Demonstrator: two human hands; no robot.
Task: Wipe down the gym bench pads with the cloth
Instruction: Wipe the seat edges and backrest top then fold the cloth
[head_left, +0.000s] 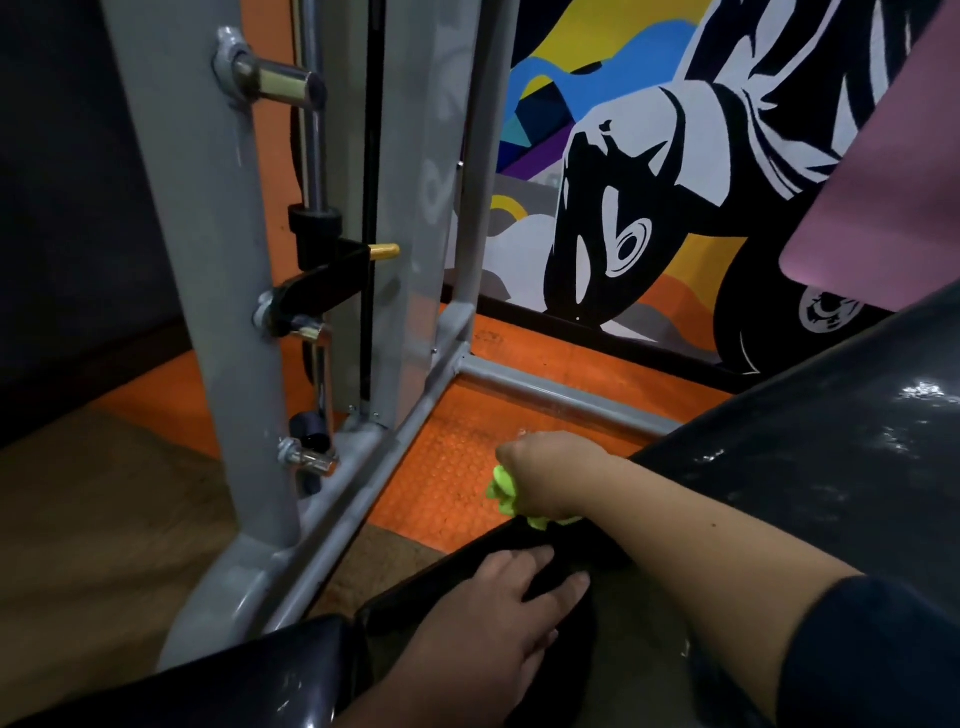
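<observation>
My right hand (550, 475) grips a bunched neon-green cloth (503, 491) at the far edge of a flat black bench pad (452, 569). The cloth peeks out under and to the left of the fist. My left hand (498, 618) rests flat on that same black pad, fingers spread and straight, nearer to me. A larger black back pad (831, 467) slopes up at the right, with shiny wet streaks on it. Another glossy black pad (234, 680) sits at the bottom left.
A grey steel machine frame (234, 364) with chrome pegs stands at the left, its base bars running across the orange rubber floor (457, 467). A painted mural wall (649, 182) closes the back. A pink pad (883, 182) hangs at the upper right.
</observation>
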